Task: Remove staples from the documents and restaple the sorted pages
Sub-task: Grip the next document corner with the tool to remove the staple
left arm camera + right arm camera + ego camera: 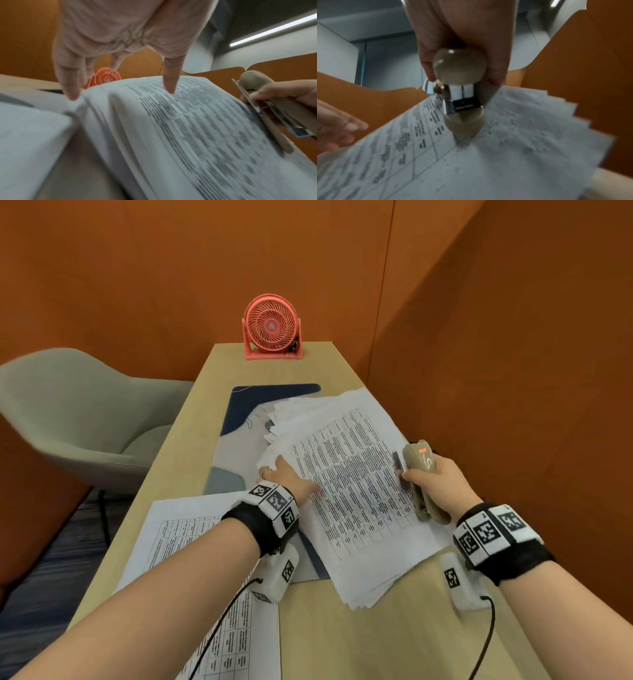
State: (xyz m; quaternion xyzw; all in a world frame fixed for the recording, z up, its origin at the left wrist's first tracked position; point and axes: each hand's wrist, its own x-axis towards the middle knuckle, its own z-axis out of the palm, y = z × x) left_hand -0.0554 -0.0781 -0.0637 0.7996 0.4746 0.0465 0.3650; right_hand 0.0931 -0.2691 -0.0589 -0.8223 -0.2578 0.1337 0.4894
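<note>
Gripping a beige stapler with fingers and thumb wrapped round its body, the right hand holds it at the three o'clock edge of the paper stack, its metal parts over the printed top sheet. The stack lies fanned and askew in the middle of the wooden desk, partly over a blue and grey mat. The left hand lies on the stack's nine o'clock side with fingers stretched out straight, the tips pressing down on the pages and grasping nothing. Another printed sheet rests at seven o'clock, beneath the left forearm. A pink fan stands at twelve o'clock on the desk's far end, and a grey chair sits at ten o'clock.
</note>
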